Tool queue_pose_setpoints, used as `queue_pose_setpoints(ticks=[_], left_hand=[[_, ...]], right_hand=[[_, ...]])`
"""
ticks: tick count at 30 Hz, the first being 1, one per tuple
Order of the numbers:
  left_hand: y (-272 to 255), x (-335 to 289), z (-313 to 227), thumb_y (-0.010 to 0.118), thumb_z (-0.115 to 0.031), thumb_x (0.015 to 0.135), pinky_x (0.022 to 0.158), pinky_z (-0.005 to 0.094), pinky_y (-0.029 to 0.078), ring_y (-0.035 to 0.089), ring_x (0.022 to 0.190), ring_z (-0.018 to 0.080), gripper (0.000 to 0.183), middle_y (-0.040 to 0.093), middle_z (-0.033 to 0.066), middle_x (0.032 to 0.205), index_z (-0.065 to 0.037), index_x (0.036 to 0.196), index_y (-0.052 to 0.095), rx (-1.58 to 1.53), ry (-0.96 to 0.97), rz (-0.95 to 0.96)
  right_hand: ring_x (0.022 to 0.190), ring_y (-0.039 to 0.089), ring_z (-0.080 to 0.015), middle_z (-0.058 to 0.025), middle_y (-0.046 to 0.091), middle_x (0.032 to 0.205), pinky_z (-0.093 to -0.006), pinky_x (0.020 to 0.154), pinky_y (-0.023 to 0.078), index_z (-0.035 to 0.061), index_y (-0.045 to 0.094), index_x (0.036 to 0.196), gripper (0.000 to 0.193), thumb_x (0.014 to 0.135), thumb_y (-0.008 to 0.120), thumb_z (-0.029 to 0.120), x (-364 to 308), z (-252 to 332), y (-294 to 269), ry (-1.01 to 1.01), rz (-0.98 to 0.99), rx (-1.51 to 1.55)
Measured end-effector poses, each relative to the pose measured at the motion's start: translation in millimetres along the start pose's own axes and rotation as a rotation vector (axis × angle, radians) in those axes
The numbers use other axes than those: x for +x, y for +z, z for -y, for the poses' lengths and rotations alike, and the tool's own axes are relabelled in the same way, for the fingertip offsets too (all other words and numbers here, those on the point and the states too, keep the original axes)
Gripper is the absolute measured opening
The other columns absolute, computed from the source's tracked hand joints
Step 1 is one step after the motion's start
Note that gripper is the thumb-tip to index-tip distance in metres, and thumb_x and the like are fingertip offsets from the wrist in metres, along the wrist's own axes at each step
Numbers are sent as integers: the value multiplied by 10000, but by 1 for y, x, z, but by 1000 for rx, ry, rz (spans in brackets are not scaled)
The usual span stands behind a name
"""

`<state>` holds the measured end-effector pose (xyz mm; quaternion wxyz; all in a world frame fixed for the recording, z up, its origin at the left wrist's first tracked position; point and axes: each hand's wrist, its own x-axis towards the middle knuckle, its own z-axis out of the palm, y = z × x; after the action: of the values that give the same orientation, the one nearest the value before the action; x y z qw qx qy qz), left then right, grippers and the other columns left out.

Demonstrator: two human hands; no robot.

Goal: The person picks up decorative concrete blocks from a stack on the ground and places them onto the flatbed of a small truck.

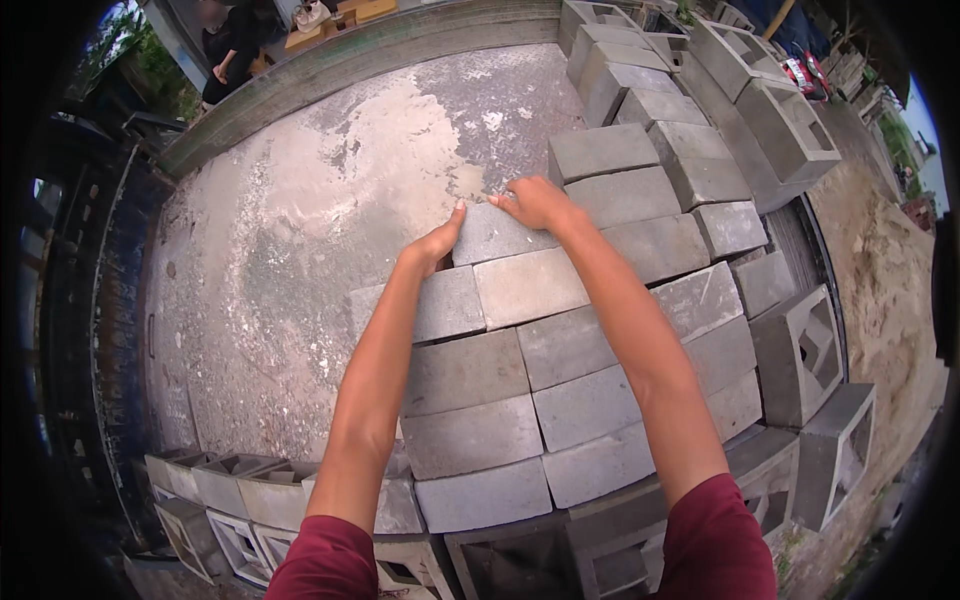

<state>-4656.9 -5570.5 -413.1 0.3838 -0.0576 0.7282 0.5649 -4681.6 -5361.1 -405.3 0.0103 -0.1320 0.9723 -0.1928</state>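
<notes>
A grey concrete block [497, 238] lies at the far end of the rows of blocks, between my two hands. My left hand [438, 243] grips its left end, the thumb along the top edge and the fingers mostly hidden down its side. My right hand [540, 204] is bent over its far right edge, thumb toward the left hand, fingertips partly out of sight. Right behind it, toward me, sit a paler block [530, 286] and another grey block [447, 305]. Several more blocks [468, 438] lie in close rows beneath my forearms.
A worn metal truck bed floor [270, 280] spreads left and ahead, bounded by a wooden side board [380, 50]. Hollow patterned blocks [800, 355] line the right edge, others [235, 545] the near left. More blocks [605, 150] stand far right. A seated person [232, 50] is beyond the board.
</notes>
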Motion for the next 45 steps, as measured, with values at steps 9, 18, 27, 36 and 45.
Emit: queue_pose_setpoints(ticks=[9,18,27,36,45], left_hand=[[-13,14,17,193,-683,960,1155,447,244,235,1448,305,869,249,170,1566,-29,1531,164,2,-44,68],[-9,30,18,211,-668,964,1190,416,139,124,1480,310,861,171,162,1594,-17,1526,169,279,76,-33],[-36,-48,54,483,-428,979,958,439,461,618,1101,331,497,661,185,1156,15,1129,652,534,405,-313],[1,-195,144,679,-193,846,955,439,465,596,1101,390,317,638,219,1155,18,1081,647,681,850,-677],[82,-368,197,671,-228,873,939,438,450,595,1068,368,332,652,195,1125,13,1098,641,507,795,-609]], right_hand=[[889,657,-403,-225,693,857,-489,790,502,14,734,858,629,908,509,600,2,13,-7,68,147,17],[960,624,-352,-202,690,899,-459,986,389,33,739,779,501,940,539,463,-16,11,24,66,-308,-119],[1391,332,-369,-244,396,1458,-488,1157,238,-37,516,1289,405,964,499,205,-77,59,47,138,-363,-23],[1323,413,-404,-282,480,1363,-523,1109,291,-39,570,1228,434,932,570,278,-223,119,21,289,-167,15],[887,641,-358,-163,678,849,-444,815,481,-3,650,932,189,862,654,172,-447,244,-16,346,-687,265]])
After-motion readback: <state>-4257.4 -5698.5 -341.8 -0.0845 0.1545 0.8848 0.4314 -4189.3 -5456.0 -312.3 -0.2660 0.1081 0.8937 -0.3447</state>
